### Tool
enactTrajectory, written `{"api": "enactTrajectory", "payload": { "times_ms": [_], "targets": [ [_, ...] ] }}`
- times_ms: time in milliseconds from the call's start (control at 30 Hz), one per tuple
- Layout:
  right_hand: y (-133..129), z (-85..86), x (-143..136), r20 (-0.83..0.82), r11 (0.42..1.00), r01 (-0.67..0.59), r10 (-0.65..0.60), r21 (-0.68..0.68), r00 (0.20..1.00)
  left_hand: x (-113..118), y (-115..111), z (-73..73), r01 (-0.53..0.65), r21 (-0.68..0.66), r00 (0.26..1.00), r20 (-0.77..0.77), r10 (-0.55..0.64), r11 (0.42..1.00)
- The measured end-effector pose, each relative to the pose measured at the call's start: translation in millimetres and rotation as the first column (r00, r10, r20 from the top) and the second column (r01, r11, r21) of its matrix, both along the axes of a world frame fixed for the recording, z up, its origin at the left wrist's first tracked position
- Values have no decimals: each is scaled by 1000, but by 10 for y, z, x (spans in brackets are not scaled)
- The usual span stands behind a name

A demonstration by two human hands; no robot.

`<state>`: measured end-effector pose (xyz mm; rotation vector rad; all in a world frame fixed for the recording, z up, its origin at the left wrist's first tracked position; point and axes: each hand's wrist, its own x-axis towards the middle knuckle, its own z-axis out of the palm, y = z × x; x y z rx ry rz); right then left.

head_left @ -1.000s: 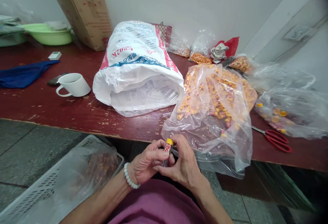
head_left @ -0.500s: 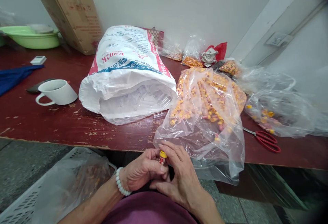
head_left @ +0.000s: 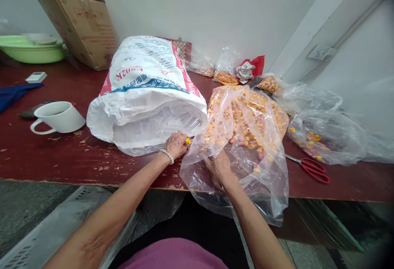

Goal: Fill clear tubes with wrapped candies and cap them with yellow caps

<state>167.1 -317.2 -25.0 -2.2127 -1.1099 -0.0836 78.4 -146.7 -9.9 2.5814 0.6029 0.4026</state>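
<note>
My left hand [head_left: 176,145], with a white bead bracelet at the wrist, is at the lower right of the white sack's mouth. Its fingers are closed, and a small yellow-capped vial [head_left: 188,141] pokes out past the fingertips. A clear tube lies by those fingers, partly covered by plastic. My right hand [head_left: 220,165] is at the near side of a clear plastic bag [head_left: 234,191], partly behind its film, so its fingers are blurred and half hidden. Many yellow-capped vials [head_left: 252,144] fill that bag. Inside the white sack [head_left: 147,66] are clear plastic tubes [head_left: 172,117].
A white mug [head_left: 60,117] stands left of the sack. Red-handled scissors [head_left: 314,170] lie on the right, near another clear bag [head_left: 329,137]. Behind are a cardboard box [head_left: 83,27], a green basin [head_left: 33,53] and small filled bags [head_left: 226,72]. A white crate [head_left: 24,250] is below the table edge.
My hands were together over my lap around the vial. They have moved forward and apart: the left to the sack's mouth with the vial, the right to the clear bag.
</note>
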Motion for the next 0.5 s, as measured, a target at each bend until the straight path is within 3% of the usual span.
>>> {"api": "enactTrajectory", "payload": {
  "times_ms": [133,233,300,400,500],
  "targets": [
    [114,-34,-79,-44,999,49,-50,-22,998,-10,18,-57,58,-17,997,-56,-59,998],
    [-83,-45,-3,-91,993,117,-115,16,989,-251,34,-37,58,-73,998,-30,-60,996],
    [-326,-24,43,-135,982,184,-175,53,975,-495,0,-9,57,-214,997,69,-43,975],
    [-712,109,-19,-219,953,282,-254,110,942,-871,-153,59,136,-471,968,252,-15,872],
    [-892,385,-285,-284,934,237,-158,269,946,-1119,-375,161,197,-625,947,321,19,756]
  ]
}}
